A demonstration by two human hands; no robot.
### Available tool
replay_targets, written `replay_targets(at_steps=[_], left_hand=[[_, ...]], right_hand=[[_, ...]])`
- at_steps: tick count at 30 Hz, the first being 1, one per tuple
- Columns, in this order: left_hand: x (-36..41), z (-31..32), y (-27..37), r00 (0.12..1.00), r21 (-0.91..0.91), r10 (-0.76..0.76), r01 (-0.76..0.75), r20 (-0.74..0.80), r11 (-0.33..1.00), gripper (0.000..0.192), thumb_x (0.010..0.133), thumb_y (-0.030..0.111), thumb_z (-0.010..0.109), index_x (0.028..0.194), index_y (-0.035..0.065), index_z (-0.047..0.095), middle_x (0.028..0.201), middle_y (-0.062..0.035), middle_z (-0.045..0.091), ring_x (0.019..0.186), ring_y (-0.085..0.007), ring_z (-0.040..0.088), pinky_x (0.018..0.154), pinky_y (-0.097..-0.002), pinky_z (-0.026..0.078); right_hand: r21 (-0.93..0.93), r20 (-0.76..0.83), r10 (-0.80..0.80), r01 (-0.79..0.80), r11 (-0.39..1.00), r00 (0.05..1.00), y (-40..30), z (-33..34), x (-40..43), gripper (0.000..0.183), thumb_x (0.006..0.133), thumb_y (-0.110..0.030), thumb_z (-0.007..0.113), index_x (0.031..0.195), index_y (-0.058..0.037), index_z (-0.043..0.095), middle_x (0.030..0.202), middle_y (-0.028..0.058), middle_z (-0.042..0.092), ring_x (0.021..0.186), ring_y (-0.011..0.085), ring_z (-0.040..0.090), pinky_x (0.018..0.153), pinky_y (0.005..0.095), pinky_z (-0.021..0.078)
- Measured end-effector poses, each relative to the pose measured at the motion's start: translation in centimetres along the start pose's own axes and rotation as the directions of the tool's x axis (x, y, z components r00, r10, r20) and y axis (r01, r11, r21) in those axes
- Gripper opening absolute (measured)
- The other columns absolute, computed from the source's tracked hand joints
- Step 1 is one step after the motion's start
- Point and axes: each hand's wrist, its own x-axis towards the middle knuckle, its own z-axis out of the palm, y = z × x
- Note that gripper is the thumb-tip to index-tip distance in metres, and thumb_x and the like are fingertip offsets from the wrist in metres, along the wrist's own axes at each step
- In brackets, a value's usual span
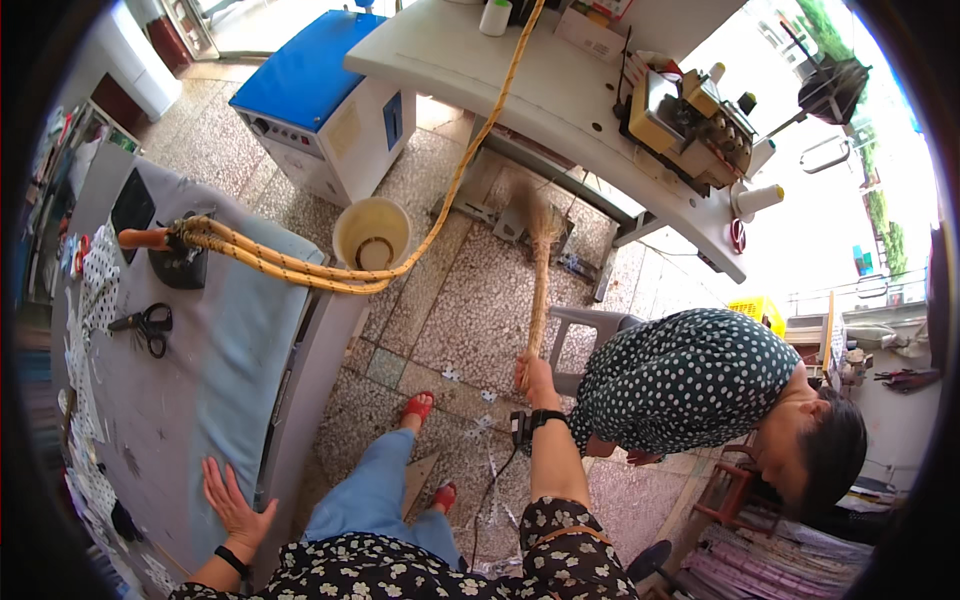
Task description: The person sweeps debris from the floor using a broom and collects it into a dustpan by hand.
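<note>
My right hand (534, 376) is closed around the handle of a straw broom (539, 289). The broom reaches away from me, and its blurred bristle end lies under the sewing table, near the pedal (511, 223). With fingers spread, my left hand (231, 501) rests flat on the edge of the cloth-covered work table (217, 405). On that table lie black-handled scissors (150, 328) and, farther off, an iron (178, 259) with an orange handle and a yellow braided hose (450, 195). Scraps of fabric (450, 373) dot the speckled floor below the broom handle.
A person in a dotted top (690, 375) bends over at my right, beside a grey plastic stool (576, 341). Ahead stand a cream bucket (373, 229), a blue-topped machine (322, 97) and a white table (450, 52) carrying an overlock sewing machine (690, 127). A cable (487, 487) crosses the floor.
</note>
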Motion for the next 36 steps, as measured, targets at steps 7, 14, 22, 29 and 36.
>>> replay_targets(at_steps=[7,14,22,29,36], left_hand=[[-0.1,-0.1,-0.4,0.998,-0.061,-0.018,0.022,0.059,0.998,0.102,0.05,0.026,0.076,0.13,0.0001,0.018,0.138,-0.0249,0.014,0.128,-0.0416,0.014,0.099,-0.0533,0.016],[-0.3,0.2,-0.8,0.996,-0.05,-0.032,0.036,0.085,0.998,0.101,0.051,0.027,0.074,0.13,-0.0001,0.018,0.138,-0.0257,0.013,0.127,-0.0428,0.013,0.098,-0.0543,0.017],[0.0,0.7,-1.1,0.999,-0.02,-0.002,0.003,0.045,1.0,0.099,0.052,0.029,0.073,0.129,-0.0016,0.02,0.137,-0.0262,0.014,0.127,-0.0434,0.015,0.098,-0.0543,0.018],[-0.5,0.3,-0.7,0.997,-0.023,-0.029,0.03,0.066,0.999,0.099,0.052,0.029,0.074,0.129,-0.0015,0.02,0.137,-0.0253,0.014,0.126,-0.043,0.016,0.098,-0.0533,0.019],[-0.7,0.2,-0.7,0.998,-0.053,-0.024,0.027,0.062,0.998,0.104,0.05,0.025,0.075,0.132,-0.0007,0.016,0.139,-0.0242,0.011,0.128,-0.0417,0.013,0.099,-0.0533,0.017]], right_hand=[[-0.26,0.014,0.01,-0.006,0.966,1.0,4.7,-5.7,-16.6,0.026,0.085,-0.027,0.05,0.072,-0.0047,0.048,0.053,0.0014,0.044,0.037,0.011,0.04,0.031,0.0246,0.0303],[-0.045,-0.138,-0.053,0.047,0.998,0.989,2.6,-4.4,-21.3,0.023,0.087,-0.025,0.047,0.077,-0.005,0.048,0.052,0.0009,0.041,0.035,0.0116,0.037,0.032,0.0253,0.0295],[0.553,0.055,0.134,-0.142,0.821,0.989,-1.1,-3.2,-3.1,0.03,0.091,-0.036,0.04,0.08,-0.0076,0.044,0.052,-0.0009,0.038,0.037,0.0119,0.035,0.033,0.0251,0.0287],[0.077,-0.045,0.218,-0.215,0.974,0.975,6.2,-7.2,-21.9,0.026,0.086,-0.029,0.048,0.082,-0.0031,0.051,0.057,0.0017,0.048,0.04,0.0115,0.044,0.034,0.0225,0.0332],[-0.277,0.009,-0.012,0.014,0.961,1.0,6.3,-7.3,-21.1,0.024,0.088,-0.027,0.046,0.082,-0.0043,0.048,0.057,0.0013,0.045,0.037,0.0112,0.039,0.032,0.024,0.0315]])
